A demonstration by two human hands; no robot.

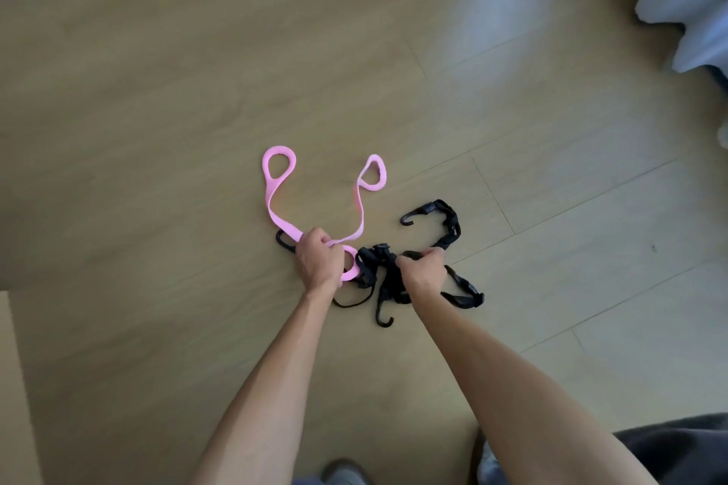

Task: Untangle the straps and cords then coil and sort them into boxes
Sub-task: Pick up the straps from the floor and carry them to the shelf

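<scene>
Pink strap (277, 209), flat webbing w/ sewn loops at both ends, runs from 12 o'clock down into black hooked cords (449, 226), tangled mid-floor (157, 71). Left hand (318, 262) grips pink; right hand (423, 272), at its 3 o'clock, grips black. Hands apart.

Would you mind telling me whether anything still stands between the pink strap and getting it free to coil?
Yes. The left hand grips the pink strap where it meets the black straps, which the right hand holds. Their tangle beside that hand blocks it. No box clearly shows.
</scene>
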